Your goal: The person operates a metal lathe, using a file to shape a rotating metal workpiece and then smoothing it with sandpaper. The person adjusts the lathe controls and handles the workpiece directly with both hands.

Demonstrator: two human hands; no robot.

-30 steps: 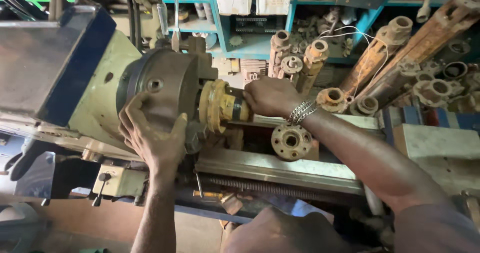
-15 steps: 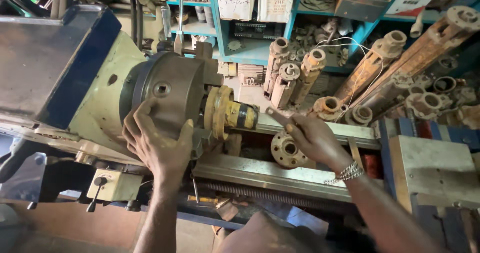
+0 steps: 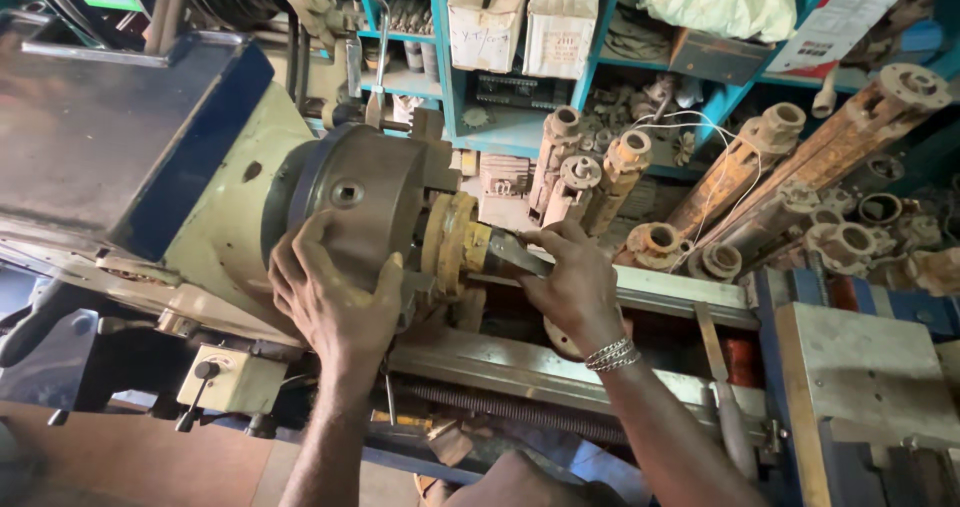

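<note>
Headstock: the blue and cream lathe housing (image 3: 150,157) is seen at the far left, with a small control box (image 3: 232,379) below it.
Chuck: the round grey chuck (image 3: 355,202) is mounted on the headstock face.
Left hand: the left hand (image 3: 330,302) is spread flat against the chuck's lower rim, fingers apart, not clamped.
Workpiece: a yellowish flanged part (image 3: 455,245) is held in the chuck, just right of its face.
Right hand: the right hand (image 3: 575,287) is closed around the part's dark outer end; bracelets are worn at the wrist.
Bed: the lathe bed (image 3: 520,367) lies below both hands.
Background: rusty flanged shafts (image 3: 740,167) are leaned against blue shelves (image 3: 450,57).
</note>
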